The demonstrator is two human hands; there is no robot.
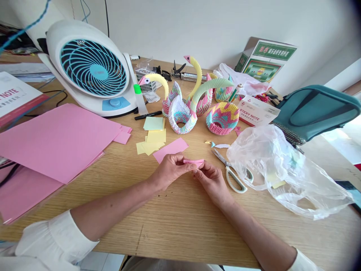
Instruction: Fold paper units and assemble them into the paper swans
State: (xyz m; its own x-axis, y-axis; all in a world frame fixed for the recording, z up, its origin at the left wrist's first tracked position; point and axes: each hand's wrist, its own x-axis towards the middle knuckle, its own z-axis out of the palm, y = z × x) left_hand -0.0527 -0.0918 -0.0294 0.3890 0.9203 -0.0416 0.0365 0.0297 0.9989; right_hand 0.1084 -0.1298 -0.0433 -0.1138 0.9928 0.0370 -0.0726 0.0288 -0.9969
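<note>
1 left hand (170, 169), 1 right hand (212, 183), 3 paper swan necks (208, 87), 1 fan (98, 71), 1 pair of scissors (227, 164) and 1 teal bag (318, 111).

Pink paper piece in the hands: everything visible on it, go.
The pink paper piece is small, narrow and plain, and looks like thin paper. It appears folded along its length, with a long upper edge and a second layer below; fingers hide part of it, so the full fold can't be read. It lies roughly level from side to side, pinched between thumb and fingers of the left hand and the right hand, over the wooden desk.
</note>
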